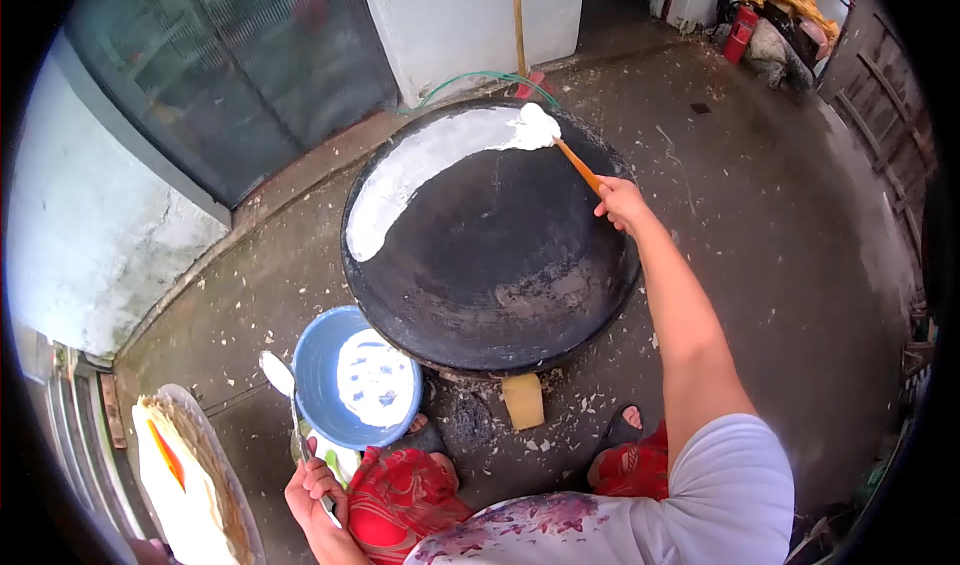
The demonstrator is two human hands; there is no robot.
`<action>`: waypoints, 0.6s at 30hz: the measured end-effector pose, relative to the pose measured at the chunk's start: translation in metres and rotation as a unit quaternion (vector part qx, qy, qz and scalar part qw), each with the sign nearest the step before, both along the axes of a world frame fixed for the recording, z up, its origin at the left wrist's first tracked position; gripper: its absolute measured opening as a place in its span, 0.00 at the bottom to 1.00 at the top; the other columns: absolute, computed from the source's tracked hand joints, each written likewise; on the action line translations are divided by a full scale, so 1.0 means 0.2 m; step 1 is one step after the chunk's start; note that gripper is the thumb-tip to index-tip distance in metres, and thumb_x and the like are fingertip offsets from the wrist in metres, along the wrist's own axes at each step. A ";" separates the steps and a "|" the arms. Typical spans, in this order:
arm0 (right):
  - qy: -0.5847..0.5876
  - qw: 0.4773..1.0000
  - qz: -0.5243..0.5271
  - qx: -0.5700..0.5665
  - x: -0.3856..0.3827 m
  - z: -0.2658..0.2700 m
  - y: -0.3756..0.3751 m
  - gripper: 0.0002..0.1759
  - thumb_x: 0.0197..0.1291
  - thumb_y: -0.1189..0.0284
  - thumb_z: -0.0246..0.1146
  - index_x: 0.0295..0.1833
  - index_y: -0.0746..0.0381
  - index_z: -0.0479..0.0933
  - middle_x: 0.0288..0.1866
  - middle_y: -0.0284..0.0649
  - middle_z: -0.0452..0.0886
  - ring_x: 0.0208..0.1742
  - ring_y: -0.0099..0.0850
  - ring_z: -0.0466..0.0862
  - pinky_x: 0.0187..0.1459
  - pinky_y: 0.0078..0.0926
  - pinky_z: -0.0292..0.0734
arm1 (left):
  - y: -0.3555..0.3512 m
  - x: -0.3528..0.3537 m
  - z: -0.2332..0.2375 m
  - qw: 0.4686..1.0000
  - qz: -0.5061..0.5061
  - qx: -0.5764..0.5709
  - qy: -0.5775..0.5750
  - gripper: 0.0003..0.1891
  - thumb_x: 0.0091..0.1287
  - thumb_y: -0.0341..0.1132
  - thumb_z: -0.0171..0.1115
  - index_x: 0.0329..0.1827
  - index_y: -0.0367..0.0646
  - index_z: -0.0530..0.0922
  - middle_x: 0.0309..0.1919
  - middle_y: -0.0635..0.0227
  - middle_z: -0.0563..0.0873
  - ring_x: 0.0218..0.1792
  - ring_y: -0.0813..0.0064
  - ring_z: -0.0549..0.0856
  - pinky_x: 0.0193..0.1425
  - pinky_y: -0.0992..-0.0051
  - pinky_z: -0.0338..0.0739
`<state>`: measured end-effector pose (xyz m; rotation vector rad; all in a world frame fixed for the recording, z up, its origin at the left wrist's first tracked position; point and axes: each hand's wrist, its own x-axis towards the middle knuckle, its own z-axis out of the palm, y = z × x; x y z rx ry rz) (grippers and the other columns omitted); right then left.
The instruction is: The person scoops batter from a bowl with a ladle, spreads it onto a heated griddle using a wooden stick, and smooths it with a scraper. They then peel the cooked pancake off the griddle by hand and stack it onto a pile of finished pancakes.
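My right hand [622,205] is closed around the wooden handle of a batter spreader [578,162]. White batter coats its head, so its exact shape is hidden. The head touches the far edge of a large round black griddle [500,245]. A curved band of white batter [400,177] runs from there along the griddle's far left side. Low on the left, my left hand [318,500] grips a long-handled metal spoon [277,373], its bowl pointing up and whitened. Just right of that bowl, a blue basin [318,360] holds white batter [372,375].
A stack of thin pale flatbreads [185,485] lies on a round tray at lower left. A yellowish block [523,401] sits by the griddle's near edge. Behind the griddle are a wooden pole [518,15] and green hose [470,75]. Pale flakes litter the floor.
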<state>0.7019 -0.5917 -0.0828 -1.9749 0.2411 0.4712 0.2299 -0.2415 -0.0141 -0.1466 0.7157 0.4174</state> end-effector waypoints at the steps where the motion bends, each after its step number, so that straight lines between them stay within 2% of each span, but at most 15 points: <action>1: -0.010 0.999 0.032 -0.008 -0.02 0.03 0.00 0.19 0.66 0.67 0.43 0.60 0.48 0.70 0.27 0.36 0.78 0.15 0.21 0.68 0.17 0.22 0.64 | -0.02 0.00 0.02 1.000 0.001 0.002 0.004 0.17 0.68 0.32 0.41 0.54 0.29 0.68 0.24 0.65 0.73 0.17 0.82 0.69 0.16 0.84 0.64; 3: -0.063 0.998 -0.010 -0.006 0.01 -0.03 -0.05 0.18 0.66 0.65 0.45 0.60 0.47 0.70 0.22 0.32 0.72 0.12 0.18 0.58 0.12 0.19 0.54 | -0.06 0.02 0.04 1.000 -0.002 0.006 -0.004 0.17 0.68 0.31 0.41 0.55 0.29 0.67 0.24 0.64 0.73 0.18 0.82 0.69 0.17 0.84 0.64; 5: -0.100 0.991 -0.075 -0.053 0.09 -0.10 -0.09 0.17 0.65 0.68 0.45 0.54 0.55 0.75 0.34 0.33 0.79 0.27 0.22 0.76 0.32 0.22 0.72 | -0.09 0.04 0.04 1.000 -0.004 0.008 -0.004 0.17 0.68 0.31 0.41 0.56 0.29 0.67 0.24 0.64 0.73 0.18 0.82 0.68 0.17 0.84 0.64; 7: 0.020 0.998 -0.041 -0.031 0.03 -0.01 0.00 0.17 0.65 0.68 0.46 0.54 0.56 0.75 0.33 0.33 0.80 0.29 0.23 0.76 0.34 0.22 0.72 | -0.10 0.06 0.01 1.000 -0.010 -0.001 -0.014 0.18 0.68 0.31 0.41 0.56 0.29 0.67 0.25 0.64 0.73 0.18 0.82 0.69 0.17 0.84 0.65; 9: 0.021 0.999 -0.009 -0.023 0.03 -0.06 0.01 0.16 0.63 0.68 0.48 0.53 0.56 0.75 0.32 0.34 0.79 0.28 0.23 0.76 0.32 0.21 0.71 | -0.10 0.08 -0.01 1.000 -0.007 0.005 -0.005 0.17 0.68 0.32 0.42 0.55 0.30 0.68 0.25 0.64 0.73 0.17 0.82 0.68 0.16 0.84 0.64; 11: -0.138 0.990 0.015 0.002 0.09 -0.21 -0.07 0.15 0.63 0.69 0.49 0.52 0.55 0.77 0.31 0.34 0.79 0.23 0.23 0.74 0.27 0.21 0.69 | -0.12 0.10 -0.04 0.999 -0.026 0.024 0.013 0.17 0.68 0.32 0.42 0.55 0.32 0.68 0.24 0.64 0.72 0.17 0.81 0.68 0.15 0.84 0.63; 12: -0.180 0.983 -0.034 -0.020 0.08 -0.23 -0.09 0.15 0.61 0.70 0.50 0.51 0.56 0.77 0.31 0.33 0.79 0.23 0.22 0.73 0.27 0.21 0.68 | -0.14 0.12 -0.04 0.997 -0.027 0.044 0.049 0.16 0.68 0.32 0.41 0.54 0.32 0.69 0.24 0.63 0.72 0.16 0.81 0.67 0.14 0.84 0.62; 13: -0.181 0.983 -0.032 -0.020 0.05 -0.18 -0.06 0.15 0.61 0.70 0.50 0.51 0.56 0.77 0.31 0.33 0.79 0.23 0.22 0.73 0.27 0.21 0.68 | -0.14 0.12 -0.05 0.998 -0.025 0.043 0.048 0.16 0.68 0.32 0.41 0.54 0.32 0.69 0.24 0.63 0.72 0.16 0.81 0.67 0.14 0.84 0.62; 15: -0.040 0.998 -0.039 0.018 -0.01 -0.08 0.06 0.16 0.64 0.66 0.50 0.56 0.49 0.73 0.22 0.29 0.69 0.14 0.19 0.58 0.13 0.21 0.52 | -0.15 0.13 -0.05 0.998 -0.025 0.037 0.046 0.17 0.68 0.33 0.41 0.54 0.32 0.69 0.23 0.63 0.72 0.16 0.81 0.67 0.14 0.85 0.61; 16: -0.003 0.999 -0.014 0.038 -0.02 -0.07 0.13 0.16 0.63 0.66 0.50 0.56 0.47 0.73 0.21 0.29 0.67 0.13 0.19 0.56 0.13 0.21 0.48 | -0.16 0.13 -0.05 0.998 -0.024 0.027 0.043 0.16 0.69 0.33 0.41 0.54 0.32 0.69 0.23 0.63 0.72 0.16 0.80 0.67 0.14 0.84 0.61; 18: -0.115 0.988 0.082 -0.061 -0.02 -0.13 0.12 0.16 0.62 0.67 0.51 0.54 0.48 0.75 0.26 0.31 0.74 0.19 0.21 0.68 0.20 0.22 0.62 | -0.15 0.11 -0.06 0.999 -0.026 0.024 0.036 0.17 0.69 0.34 0.41 0.54 0.32 0.69 0.23 0.63 0.72 0.16 0.80 0.67 0.14 0.84 0.61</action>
